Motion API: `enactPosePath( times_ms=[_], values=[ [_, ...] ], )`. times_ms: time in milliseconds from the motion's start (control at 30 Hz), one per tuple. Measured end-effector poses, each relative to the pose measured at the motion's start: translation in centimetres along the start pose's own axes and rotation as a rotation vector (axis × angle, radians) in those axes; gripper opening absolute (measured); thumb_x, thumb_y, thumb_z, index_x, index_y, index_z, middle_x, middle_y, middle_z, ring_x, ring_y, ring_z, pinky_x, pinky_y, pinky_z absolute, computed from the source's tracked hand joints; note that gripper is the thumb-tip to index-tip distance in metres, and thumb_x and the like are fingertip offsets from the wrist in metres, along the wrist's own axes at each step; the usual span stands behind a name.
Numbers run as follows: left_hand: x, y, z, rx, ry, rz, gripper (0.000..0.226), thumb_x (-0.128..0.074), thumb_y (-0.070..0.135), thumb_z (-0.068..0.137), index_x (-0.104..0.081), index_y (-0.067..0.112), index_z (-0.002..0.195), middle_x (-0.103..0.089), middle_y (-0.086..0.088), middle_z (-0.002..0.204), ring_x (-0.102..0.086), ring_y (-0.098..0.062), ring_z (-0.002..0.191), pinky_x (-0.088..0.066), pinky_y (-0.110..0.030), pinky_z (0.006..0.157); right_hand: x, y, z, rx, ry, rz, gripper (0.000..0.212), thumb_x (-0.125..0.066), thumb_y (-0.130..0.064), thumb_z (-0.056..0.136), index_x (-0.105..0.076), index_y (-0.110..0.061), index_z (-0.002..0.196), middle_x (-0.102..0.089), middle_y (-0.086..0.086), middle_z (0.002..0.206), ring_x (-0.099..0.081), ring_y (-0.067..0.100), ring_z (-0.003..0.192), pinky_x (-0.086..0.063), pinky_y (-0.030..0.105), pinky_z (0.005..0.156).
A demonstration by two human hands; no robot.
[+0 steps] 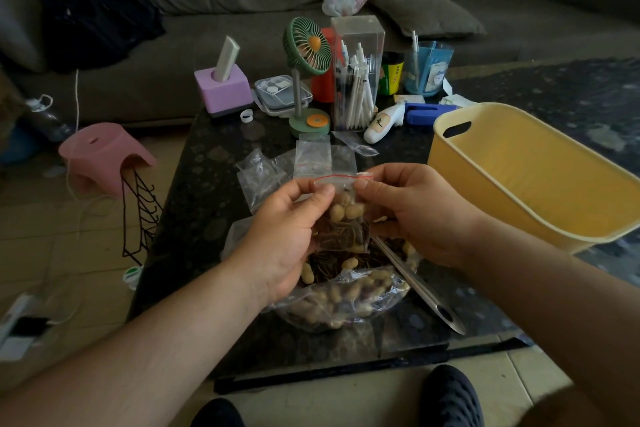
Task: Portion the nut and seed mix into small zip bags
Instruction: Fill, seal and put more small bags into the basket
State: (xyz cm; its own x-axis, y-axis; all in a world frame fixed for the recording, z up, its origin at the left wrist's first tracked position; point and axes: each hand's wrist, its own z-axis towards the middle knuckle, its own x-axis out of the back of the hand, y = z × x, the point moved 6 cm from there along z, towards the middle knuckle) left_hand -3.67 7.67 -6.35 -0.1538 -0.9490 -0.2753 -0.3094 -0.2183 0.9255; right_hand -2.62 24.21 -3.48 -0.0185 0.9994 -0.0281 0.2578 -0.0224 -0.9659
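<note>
Both thumbs and forefingers pinched the red zip strip [346, 178] of the small bag [343, 218], the left hand [287, 232] at one end, the right hand [412, 215] at the other. The bag hung above the bulk bag [349, 298] of peanuts and seeds on the table [194, 218]. Judged light, soft and slippery film; loose contents would shift, so grip belongs at the strip. A metal scoop [419, 284] lay in the mix. Empty bags [311, 156] lay beyond, a yellow tub [519, 163] to the right.
</note>
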Motion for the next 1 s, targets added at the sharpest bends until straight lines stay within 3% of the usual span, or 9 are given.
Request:
enactPosePath(
  times_ms=[133,367,500,700,1000],
  values=[
    [0.08,0.19,0.02,-0.033,0.018,0.004,0.012,-0.057,0.022,0.108,-0.067,0.016,0.108,-0.08,-0.007,0.095,-0.077,-0.022,0.09,-0.061,-0.042,0.082,0.55,-0.04,0.21,0.026,0.062,-0.054,0.01,-0.072,-0.019,0.097,-0.073,-0.009,0.098,-0.075,0.004,0.081,-0.068,0.013,0.069,-0.058,0.028,0.064],
    [0.56,0.46,0.21,-0.138,0.081,0.146,0.009,-0.059,0.024,0.107,-0.067,0.019,0.11,-0.08,-0.004,0.101,-0.078,-0.024,0.097,-0.06,-0.037,0.08,0.84,-0.08,0.24,0.073,0.097,-0.15,0.008,-0.076,-0.019,0.094,-0.075,-0.011,0.096,-0.078,0.008,0.086,-0.071,0.017,0.072,-0.064,0.036,0.072],
    [0.55,0.62,0.09,-0.152,0.081,0.14,0.01,-0.057,0.022,0.108,-0.066,0.02,0.105,-0.08,-0.005,0.102,-0.077,-0.025,0.097,-0.06,-0.037,0.077,0.87,0.02,0.25,0.078,0.092,-0.147,0.007,-0.074,-0.018,0.095,-0.075,-0.011,0.097,-0.078,0.01,0.088,-0.072,0.018,0.074,-0.065,0.04,0.077],
    [0.77,0.57,0.23,-0.156,0.117,0.088,0.013,-0.057,0.02,0.109,-0.069,0.016,0.104,-0.08,-0.006,0.102,-0.076,-0.029,0.101,-0.063,-0.043,0.088,0.73,0.1,0.2,0.07,0.062,-0.122,0.01,-0.066,-0.014,0.101,-0.075,-0.012,0.098,-0.078,0.007,0.086,-0.073,0.019,0.078,-0.064,0.036,0.078],
    [0.66,0.76,0.09,-0.141,0.106,0.067,0.017,-0.056,0.02,0.109,-0.07,0.017,0.101,-0.081,-0.001,0.102,-0.077,-0.022,0.095,-0.061,-0.033,0.078,1.02,-0.2,0.03,0.105,0.107,-0.146,0.01,-0.069,-0.015,0.099,-0.075,-0.008,0.095,-0.078,0.014,0.088,-0.074,0.024,0.08,-0.065,0.048,0.084]
  ],
)
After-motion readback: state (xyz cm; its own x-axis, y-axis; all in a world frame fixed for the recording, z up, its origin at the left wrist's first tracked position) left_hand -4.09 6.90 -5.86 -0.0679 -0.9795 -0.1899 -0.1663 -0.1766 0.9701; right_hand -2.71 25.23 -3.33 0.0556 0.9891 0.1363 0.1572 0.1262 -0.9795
